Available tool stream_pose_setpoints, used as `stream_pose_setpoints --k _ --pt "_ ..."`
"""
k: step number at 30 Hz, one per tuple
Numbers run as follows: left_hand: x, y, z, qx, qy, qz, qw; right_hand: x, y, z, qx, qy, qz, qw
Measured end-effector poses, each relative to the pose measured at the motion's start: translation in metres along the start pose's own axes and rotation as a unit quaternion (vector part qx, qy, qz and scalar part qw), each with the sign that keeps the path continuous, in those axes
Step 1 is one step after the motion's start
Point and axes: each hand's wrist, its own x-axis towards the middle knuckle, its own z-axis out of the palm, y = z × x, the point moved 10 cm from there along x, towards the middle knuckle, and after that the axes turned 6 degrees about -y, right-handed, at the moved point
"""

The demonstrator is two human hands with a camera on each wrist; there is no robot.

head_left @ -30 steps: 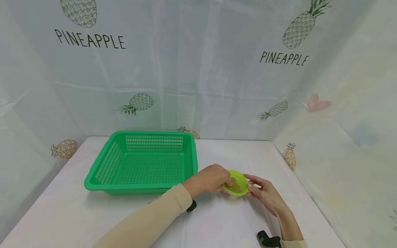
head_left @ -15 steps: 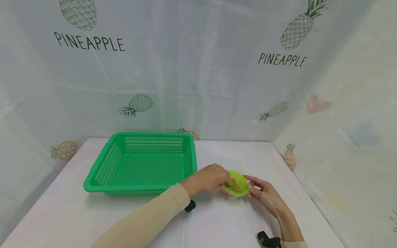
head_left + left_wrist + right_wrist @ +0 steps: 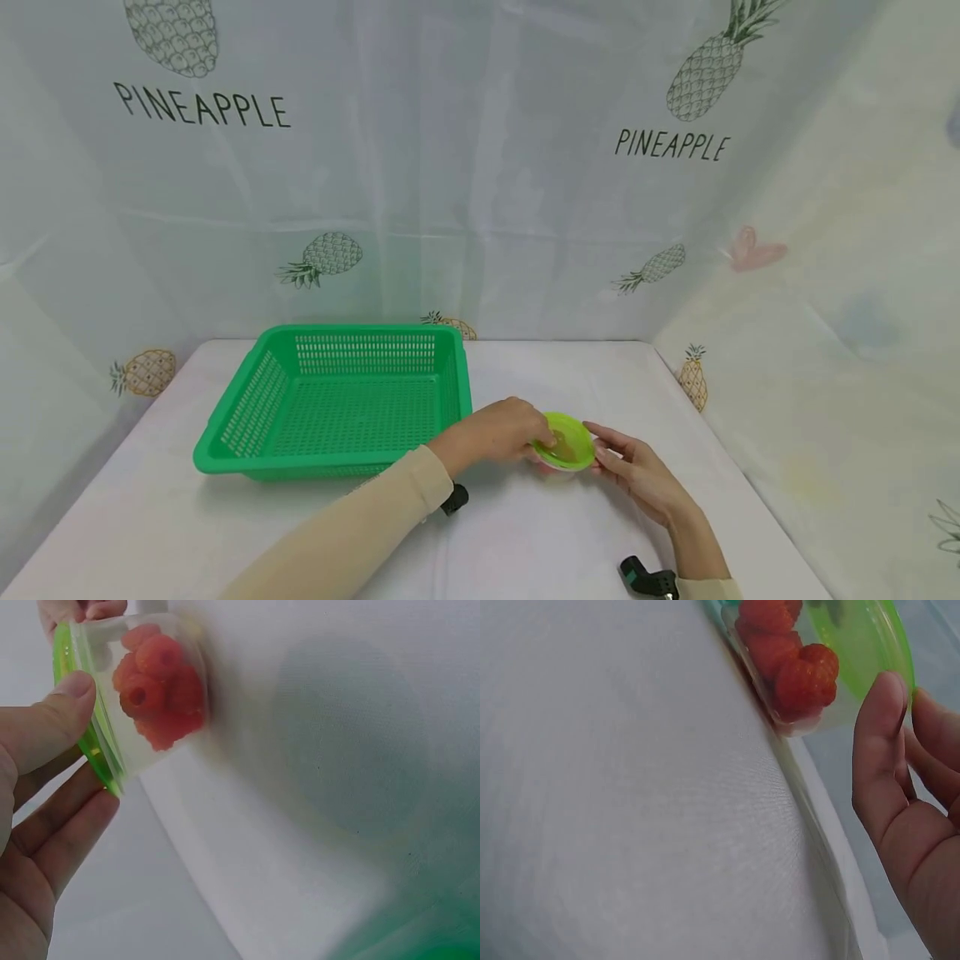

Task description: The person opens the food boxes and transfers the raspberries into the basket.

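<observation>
1 basket (image 3: 337,400), 1 berry tub (image 3: 566,442), 2 hands.

Three views, one small cup (image 3: 564,443) shared by all

The head camera looks forward and down from the table's (image 3: 525,542) near edge toward its far edge. Each wrist camera sits very close and low by the tabletop, the left (image 3: 142,690) and right (image 3: 795,667) views facing the cup from opposite sides.
</observation>
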Motion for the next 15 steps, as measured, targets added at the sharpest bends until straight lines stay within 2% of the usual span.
stream_pose_setpoints --k 5,15 --pt "-0.0011 0.0014 0.0004 0.018 0.003 -0.001 0.9998 -0.0004 -0.0005 0.0023 0.021 -0.041 -0.025 0.999" --pt "-0.0008 0.0026 0.0023 0.017 0.004 0.008 0.9998 -0.0023 -0.0030 0.0038 0.039 -0.049 -0.034 0.997"
